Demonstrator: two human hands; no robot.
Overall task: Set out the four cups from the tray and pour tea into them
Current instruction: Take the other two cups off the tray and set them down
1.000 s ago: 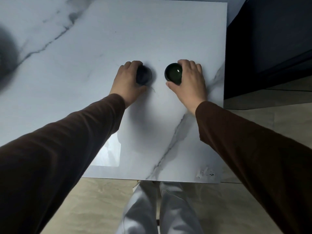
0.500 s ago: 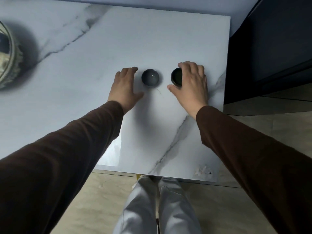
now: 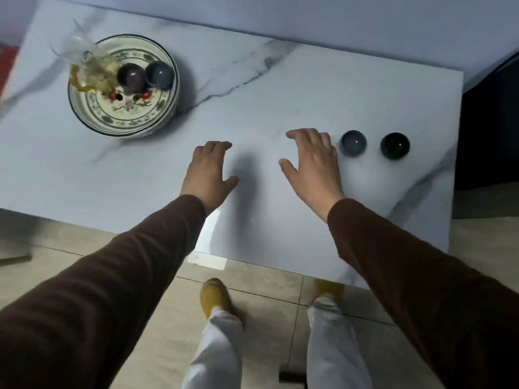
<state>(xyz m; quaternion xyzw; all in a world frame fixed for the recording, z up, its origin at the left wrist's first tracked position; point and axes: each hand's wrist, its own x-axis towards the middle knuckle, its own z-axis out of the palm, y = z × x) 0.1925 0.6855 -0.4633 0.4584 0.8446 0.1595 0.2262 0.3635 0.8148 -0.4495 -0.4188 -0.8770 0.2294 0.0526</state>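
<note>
Two small cups stand side by side on the white marble table [image 3: 280, 94] at the right: a grey cup [image 3: 353, 143] and a dark green cup [image 3: 395, 145]. My right hand [image 3: 313, 167] hovers open just left of the grey cup, holding nothing. My left hand [image 3: 209, 171] is open too, over bare table further left. At the far left a round patterned tray [image 3: 123, 119] carries a glass teapot [image 3: 90, 66] with tea and leaves, plus a purple-brown cup [image 3: 132, 77] and a blue-grey cup [image 3: 159, 74].
The table's right edge lies close to the green cup, with a dark cabinet [image 3: 494, 122] beyond it. Its near edge is over a tiled floor, where my legs and a yellow shoe [image 3: 214, 297] show. Something red [image 3: 7, 66] sits at the far left edge.
Both hands have let go of the two cups and moved left, away from them. The view has swung left, bringing the tray with the teapot and two cups into sight.
</note>
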